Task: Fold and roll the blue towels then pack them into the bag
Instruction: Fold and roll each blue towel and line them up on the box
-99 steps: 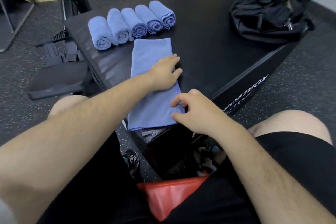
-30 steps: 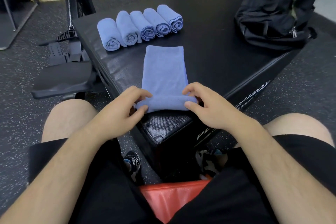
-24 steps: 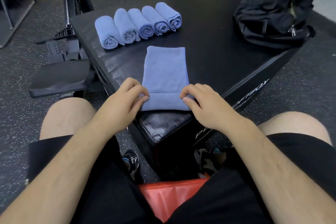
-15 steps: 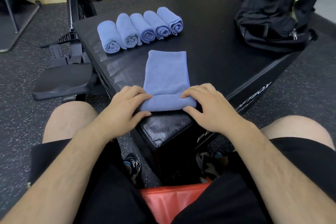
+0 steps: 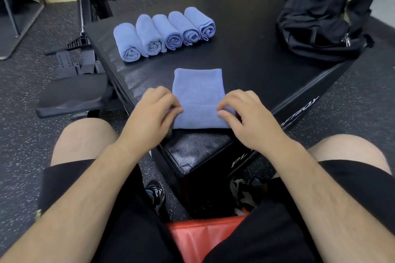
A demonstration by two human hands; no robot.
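A folded blue towel (image 5: pixel 198 89) lies on the near corner of the black padded box (image 5: pixel 245 57), its near end turned up into a thick roll. My left hand (image 5: pixel 154 111) pinches the roll's left end with curled fingers. On the right end, my right hand (image 5: pixel 241 113) grips the roll the same way. Several rolled blue towels (image 5: pixel 164 32) lie side by side at the box's far left. A black bag (image 5: pixel 324 19) sits on the far right corner, its top open.
A black bench pad (image 5: pixel 72 96) and machine footrests (image 5: pixel 74 62) stand left of the box. Gym equipment lines the wooden back wall. I sit on a red seat (image 5: pixel 201 239) with my knees on either side of the box corner. Speckled rubber floor surrounds everything.
Earlier the towel lay flat under my hands. Since then both hands have rolled its near end away from me, so the roll is thicker and the flat part shorter.
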